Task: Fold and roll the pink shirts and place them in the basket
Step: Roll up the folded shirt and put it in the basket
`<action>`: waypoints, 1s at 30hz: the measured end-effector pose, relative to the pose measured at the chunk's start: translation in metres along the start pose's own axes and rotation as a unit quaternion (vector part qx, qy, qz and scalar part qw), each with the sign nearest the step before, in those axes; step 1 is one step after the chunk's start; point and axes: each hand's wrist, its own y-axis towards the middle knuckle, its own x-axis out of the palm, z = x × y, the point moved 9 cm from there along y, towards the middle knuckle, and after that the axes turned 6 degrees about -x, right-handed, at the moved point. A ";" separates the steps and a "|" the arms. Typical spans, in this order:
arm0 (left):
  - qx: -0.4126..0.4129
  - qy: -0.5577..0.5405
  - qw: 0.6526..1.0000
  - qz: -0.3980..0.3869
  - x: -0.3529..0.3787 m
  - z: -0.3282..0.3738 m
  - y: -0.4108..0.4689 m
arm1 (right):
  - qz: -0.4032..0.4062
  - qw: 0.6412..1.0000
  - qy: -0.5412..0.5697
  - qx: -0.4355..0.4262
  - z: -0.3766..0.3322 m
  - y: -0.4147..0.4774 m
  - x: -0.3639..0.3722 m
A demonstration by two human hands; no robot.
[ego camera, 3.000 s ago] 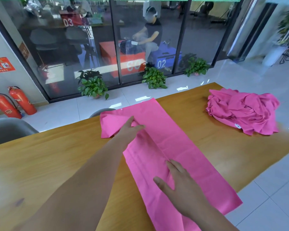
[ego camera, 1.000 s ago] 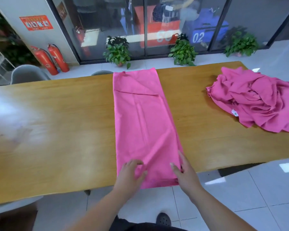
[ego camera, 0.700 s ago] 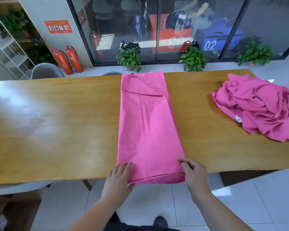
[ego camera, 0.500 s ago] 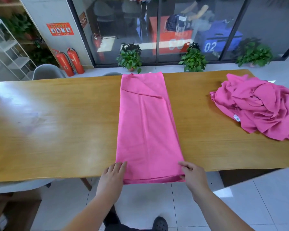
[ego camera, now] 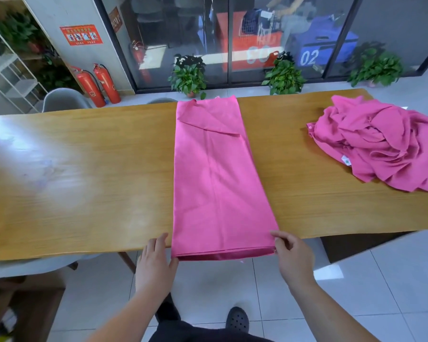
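L hand (ego camera: 156,262) flat, fingers straight, thumb touching folded shirt (ego camera: 215,181) at near-L corner; R hand (ego camera: 294,255) curled at near-R corner, pinch unconfirmed. Shirt: long strip across table (ego camera: 84,181), hem overhanging. Light, limp: I'd grip both near corners. Unfolded pile (ego camera: 381,144) far R

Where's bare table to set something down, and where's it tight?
Widest bare patch: table left of the shirt, running out of view. Narrower strip between shirt and pile. Tight: right end under the pile, and the near edge where left hand and right hand flank the shirt's hem.
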 end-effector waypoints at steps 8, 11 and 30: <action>-0.091 -0.059 0.993 -0.056 0.012 -0.019 -0.006 | -0.033 0.997 -0.037 0.061 0.041 0.000 0.009; -0.124 -0.134 0.979 -0.089 0.020 -0.020 -0.007 | -0.019 0.996 -0.056 0.067 0.045 0.002 0.007; -0.259 -0.492 0.819 -0.143 0.045 -0.046 0.006 | -0.146 0.937 0.262 0.179 0.059 0.013 0.030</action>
